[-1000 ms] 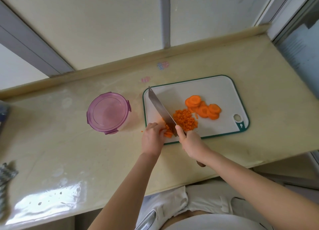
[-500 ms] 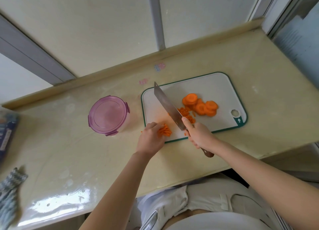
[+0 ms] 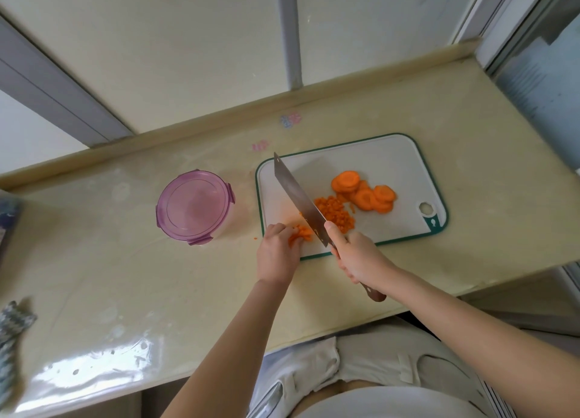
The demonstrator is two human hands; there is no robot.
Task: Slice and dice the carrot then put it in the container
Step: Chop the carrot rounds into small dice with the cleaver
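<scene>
A person's left hand sits at the near left corner of a cutting board. Its fingers are curled down over a small bunch of carrot strips, pinning them against the board. Just to its right, the right hand is wrapped around the brown handle of a knife, with one finger laid along the base of the blade. The broad steel blade runs diagonally from that hand toward the board's far left corner and passes right beside the strips. Whether its edge touches the board cannot be told.

Immediately right of the blade, near the board's middle, lies a loose pile of diced carrot, in small bright orange cubes. Beyond it, toward the board's right end, is an overlapping heap of carrot rounds, thick and cleanly cut. One orange fleck lies on the counter just off the board's left edge.

The board is white with a green rim and has a hanging hole at its near right corner. Left of it, set apart, stands a round clear container with a purple clip-on lid, closed.

The counter is pale yellow and glossy, with glare at its near left corner and a raised lip along its far edge. Two small stickers sit near that lip. A patterned cloth lies at the left edge. Behind the counter is a cream panelled wall with grey strips.
</scene>
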